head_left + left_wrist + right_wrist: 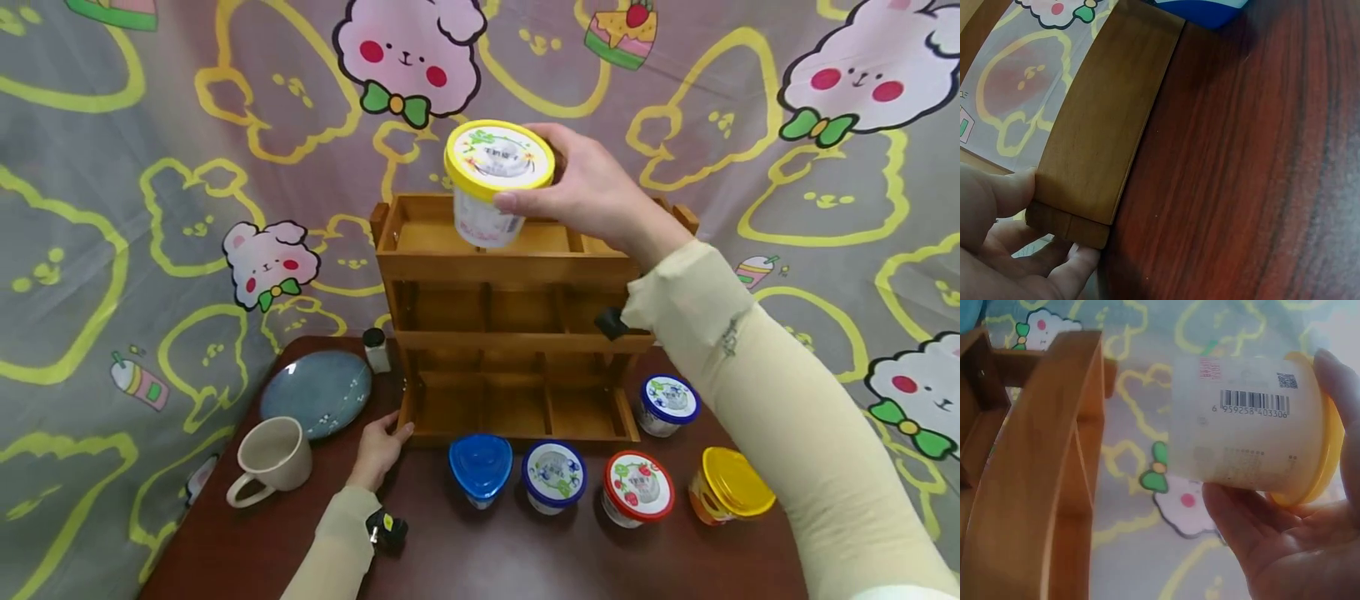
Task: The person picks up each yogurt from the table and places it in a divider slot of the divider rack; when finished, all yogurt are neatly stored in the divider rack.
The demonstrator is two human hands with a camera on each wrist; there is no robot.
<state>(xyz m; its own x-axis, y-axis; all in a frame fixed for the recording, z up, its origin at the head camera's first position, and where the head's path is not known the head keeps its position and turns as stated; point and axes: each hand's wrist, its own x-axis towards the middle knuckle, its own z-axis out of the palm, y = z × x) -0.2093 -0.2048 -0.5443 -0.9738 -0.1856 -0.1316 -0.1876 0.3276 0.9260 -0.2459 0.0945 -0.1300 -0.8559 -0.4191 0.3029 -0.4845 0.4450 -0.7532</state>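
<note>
A white cup with a yellow lid (487, 183) is gripped by the right hand (600, 187) above the top tier of a wooden three-tier rack (517, 268). The right wrist view shows the cup's barcode side (1247, 425), with the right hand's (1297, 544) thumb and fingers around its lid end and the rack (1029, 469) beside it, not touching. The left hand (377, 450) holds the rack's lower left front corner. In the left wrist view, the left hand's (1016, 250) thumb and fingers pinch the end of the rack's wooden board (1104, 119).
Before the rack stand a blue-lidded cup (482, 468), a dark-blue-lidded cup (554, 477), a red-lidded cup (637, 489) and a yellow-lidded cup (731, 487). Another blue-lidded cup (669, 402) stands right of it. A plate (317, 393), mug (274, 457) and small jar (377, 352) are left.
</note>
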